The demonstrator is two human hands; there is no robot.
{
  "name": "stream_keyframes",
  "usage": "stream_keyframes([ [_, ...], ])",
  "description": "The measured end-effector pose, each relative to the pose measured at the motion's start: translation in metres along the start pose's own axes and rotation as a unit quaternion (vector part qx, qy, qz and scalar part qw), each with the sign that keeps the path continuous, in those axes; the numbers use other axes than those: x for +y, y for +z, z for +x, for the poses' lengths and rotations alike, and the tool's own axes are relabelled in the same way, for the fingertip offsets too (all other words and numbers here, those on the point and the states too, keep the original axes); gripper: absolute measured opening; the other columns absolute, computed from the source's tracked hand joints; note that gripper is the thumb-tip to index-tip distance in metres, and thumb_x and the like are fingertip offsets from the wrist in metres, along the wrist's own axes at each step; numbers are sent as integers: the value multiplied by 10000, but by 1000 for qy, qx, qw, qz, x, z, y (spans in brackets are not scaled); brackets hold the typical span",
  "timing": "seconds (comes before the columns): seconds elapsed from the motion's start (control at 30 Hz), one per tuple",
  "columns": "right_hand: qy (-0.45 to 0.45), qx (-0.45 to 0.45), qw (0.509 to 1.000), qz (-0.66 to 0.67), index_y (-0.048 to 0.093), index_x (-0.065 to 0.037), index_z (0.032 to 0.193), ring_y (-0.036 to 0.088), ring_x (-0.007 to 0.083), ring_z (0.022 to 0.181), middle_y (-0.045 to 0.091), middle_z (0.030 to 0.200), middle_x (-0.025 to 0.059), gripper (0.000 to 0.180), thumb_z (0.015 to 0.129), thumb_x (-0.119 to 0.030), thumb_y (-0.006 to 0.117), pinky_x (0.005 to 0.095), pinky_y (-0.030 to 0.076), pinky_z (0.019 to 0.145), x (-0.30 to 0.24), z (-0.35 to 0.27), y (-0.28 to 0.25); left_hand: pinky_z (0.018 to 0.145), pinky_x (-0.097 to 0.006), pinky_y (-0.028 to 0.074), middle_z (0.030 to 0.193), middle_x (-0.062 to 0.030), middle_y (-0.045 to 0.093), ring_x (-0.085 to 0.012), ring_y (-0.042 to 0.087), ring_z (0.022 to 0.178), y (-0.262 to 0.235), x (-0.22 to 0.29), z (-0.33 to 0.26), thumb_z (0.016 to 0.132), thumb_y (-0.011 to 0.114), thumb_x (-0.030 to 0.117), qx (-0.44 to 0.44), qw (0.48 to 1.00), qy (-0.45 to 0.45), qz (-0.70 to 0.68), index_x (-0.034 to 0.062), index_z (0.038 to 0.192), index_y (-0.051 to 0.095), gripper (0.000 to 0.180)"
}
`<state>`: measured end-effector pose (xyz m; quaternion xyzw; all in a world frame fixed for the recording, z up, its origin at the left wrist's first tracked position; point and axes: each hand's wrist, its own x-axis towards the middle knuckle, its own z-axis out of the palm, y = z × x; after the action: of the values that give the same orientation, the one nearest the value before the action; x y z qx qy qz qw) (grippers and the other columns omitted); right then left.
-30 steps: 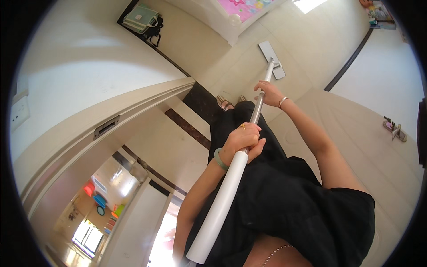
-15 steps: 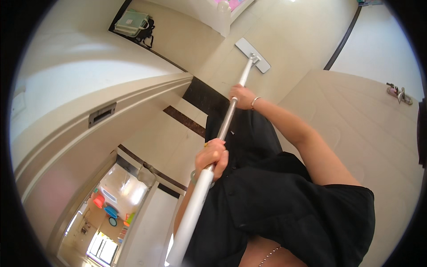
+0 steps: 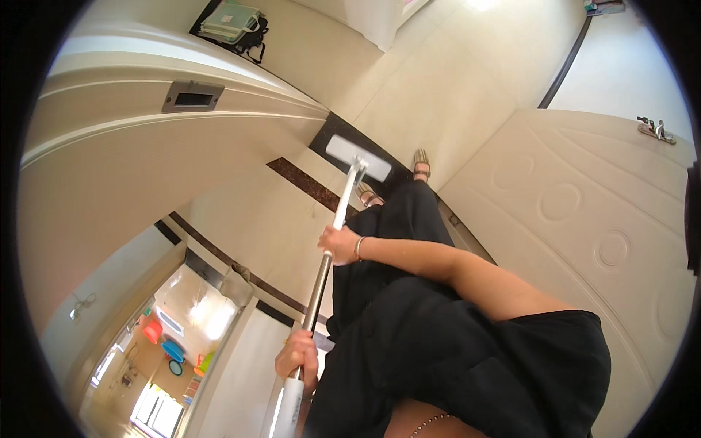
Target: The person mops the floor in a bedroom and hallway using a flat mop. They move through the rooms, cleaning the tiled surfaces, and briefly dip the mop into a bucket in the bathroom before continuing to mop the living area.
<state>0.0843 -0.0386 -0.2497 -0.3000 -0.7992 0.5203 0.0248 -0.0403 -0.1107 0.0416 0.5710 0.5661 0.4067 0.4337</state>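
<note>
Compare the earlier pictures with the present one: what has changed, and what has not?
The mop head has been drawn back toward the person and leftward, from the pale floor to over the dark strip. The right hand and left hand have swung left with the pole. Nothing was let go: both still grip it. The green bag stays by the wall.

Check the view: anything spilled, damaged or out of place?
Nothing stands out as spilled, damaged or misplaced: the left hand and right hand grip the mop pole, with the mop head over the dark floor strip.
</note>
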Motion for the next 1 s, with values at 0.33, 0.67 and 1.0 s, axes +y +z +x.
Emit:
stream_keyframes([
  [0.33,29,57,997,-36,622,-111,815,592,279,1003,625,888,75,111,754,-204,629,475,544,735,39,7,-74,636,-400,493,569,-48,475,-194,467,523,25,-22,71,786,599,-33,-3,988,96,-118,73,625,390,285],
  [0.67,28,90,995,19,636,-92,786,584,274,1009,633,860,72,84,719,-142,638,450,536,757,59,-17,-139,611,-361,442,542,-9,429,-149,414,499,77,21,134,846,602,16,-33,984,101,-143,92,641,378,312],
  [1.0,63,150,987,2,607,-117,738,574,266,997,609,844,60,44,747,-159,615,443,540,730,125,22,-273,657,-379,442,569,-24,444,-148,416,539,116,27,259,832,550,-1,-66,982,141,-110,80,647,371,271],
])
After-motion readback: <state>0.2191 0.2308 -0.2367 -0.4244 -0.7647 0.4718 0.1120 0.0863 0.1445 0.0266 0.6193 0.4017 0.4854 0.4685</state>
